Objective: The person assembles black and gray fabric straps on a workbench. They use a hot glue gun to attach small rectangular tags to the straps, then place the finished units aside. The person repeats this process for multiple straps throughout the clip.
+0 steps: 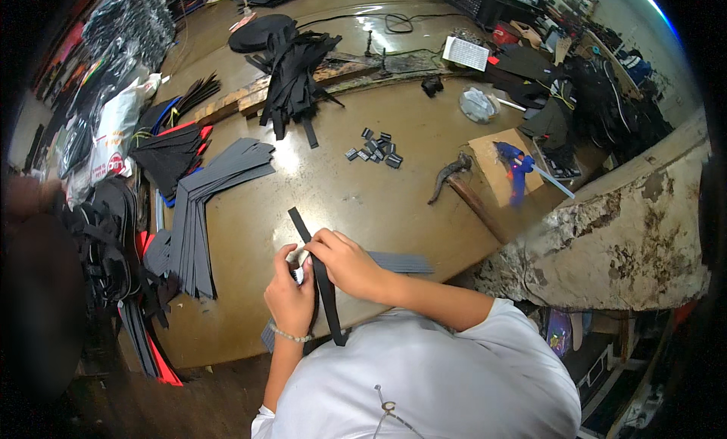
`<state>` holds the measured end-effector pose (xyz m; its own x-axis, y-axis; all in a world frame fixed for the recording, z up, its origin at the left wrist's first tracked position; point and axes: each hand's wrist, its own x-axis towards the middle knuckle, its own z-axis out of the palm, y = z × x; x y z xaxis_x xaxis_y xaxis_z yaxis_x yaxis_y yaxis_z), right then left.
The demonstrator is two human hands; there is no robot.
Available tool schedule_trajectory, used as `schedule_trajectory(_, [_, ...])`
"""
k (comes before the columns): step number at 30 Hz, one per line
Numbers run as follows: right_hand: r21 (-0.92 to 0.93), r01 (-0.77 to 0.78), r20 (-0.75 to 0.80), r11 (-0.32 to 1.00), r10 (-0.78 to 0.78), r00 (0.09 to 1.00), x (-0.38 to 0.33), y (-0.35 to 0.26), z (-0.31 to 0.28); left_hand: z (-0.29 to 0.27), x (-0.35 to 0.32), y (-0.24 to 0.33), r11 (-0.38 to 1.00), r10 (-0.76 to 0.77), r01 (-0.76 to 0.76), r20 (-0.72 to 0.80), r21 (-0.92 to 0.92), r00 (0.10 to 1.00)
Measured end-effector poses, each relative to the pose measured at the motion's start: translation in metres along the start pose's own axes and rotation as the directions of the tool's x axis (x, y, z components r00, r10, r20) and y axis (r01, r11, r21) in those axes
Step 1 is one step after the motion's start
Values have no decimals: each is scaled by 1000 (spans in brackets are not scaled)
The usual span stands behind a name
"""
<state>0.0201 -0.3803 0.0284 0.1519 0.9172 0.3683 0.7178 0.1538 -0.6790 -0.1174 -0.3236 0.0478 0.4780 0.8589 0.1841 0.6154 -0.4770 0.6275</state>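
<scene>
A black webbing strap (327, 299) runs from the tabletop down to my shirt, crossing between my hands. My right hand (348, 266) pinches the strap near its upper part. Close beside it, my left hand (290, 299) is closed, thumb and fingers around a small dark piece (297, 275) with a pale glint; its exact form is partly hidden by the fingers. Beyond my hands lies a loose pile of small black buckles (375, 147). Grey ribbed strips (401, 263) lie under my right forearm.
Fanned grey strips (193, 235) lie to the left, and a heap of black straps (294, 83) at the back. On the right are a hammer (473, 200) and a blue glue gun (515, 163) on cardboard (488, 155). Black bags (110, 235) crowd the left edge.
</scene>
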Motion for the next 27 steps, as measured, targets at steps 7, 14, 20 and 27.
schedule_trajectory(7, [-134, 150, 93, 980, -138, 986, -27, -9, -6, 2, -2, -4, 973, 229, -229, 27, -6, 973])
schedule_trajectory(14, [-60, 178, 208, 982, -162, 965, -59, -12, -12, 3, -4, 1, 966, 220, -228, 78, 119, 972])
schedule_trajectory(20, [117, 130, 346, 985, -163, 924, -83, -12, -73, 2, -7, 1, 955, 206, -232, 152, 184, 967])
schedule_trajectory(27, [21, -829, -938, 559, 299, 178, -125, 115, -220, -1, -4, 5, 989, 77, -85, 65, 122, 995])
